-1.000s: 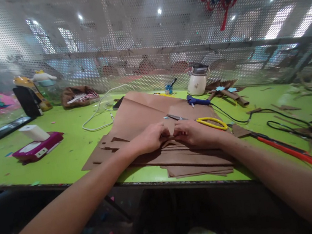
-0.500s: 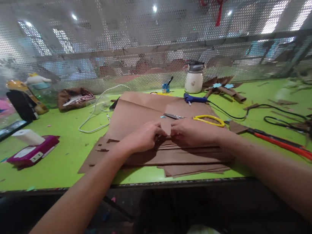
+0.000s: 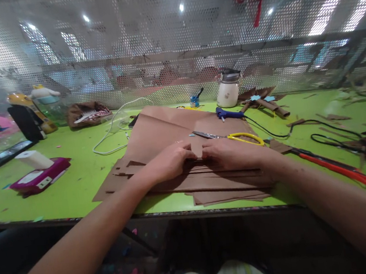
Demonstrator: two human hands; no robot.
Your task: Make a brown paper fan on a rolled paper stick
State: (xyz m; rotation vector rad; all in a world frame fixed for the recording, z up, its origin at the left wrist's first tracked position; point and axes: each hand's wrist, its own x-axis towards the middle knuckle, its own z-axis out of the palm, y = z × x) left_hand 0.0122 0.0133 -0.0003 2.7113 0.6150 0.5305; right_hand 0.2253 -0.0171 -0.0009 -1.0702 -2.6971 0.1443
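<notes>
Near the front of the table, my left hand (image 3: 174,161) has its fingers bent together on a small piece of brown paper (image 3: 199,153). Facing it across a narrow gap, my right hand (image 3: 229,153) pinches the same piece from the other side. Beneath both hands lie layered brown paper sheets (image 3: 158,129), with cut strips (image 3: 172,185) stacked toward the table's front edge. Scissors (image 3: 207,135) with yellow handles rest on the paper just beyond my right hand, their blades pointing left. My fingers hide part of the pinched piece.
A blue glue gun (image 3: 230,114) with a black cord lies behind the scissors. To the right is a red-handled tool (image 3: 337,167). A white jar (image 3: 227,91) stands at the back. At left sit a purple power strip (image 3: 42,178) with a white plug and a black phone-like device (image 3: 25,122).
My fingertips have drawn slightly farther apart along the brown paper, the right hand shifting a little to the right. The view has shifted slightly; the scissors and sheets appear unmoved.
</notes>
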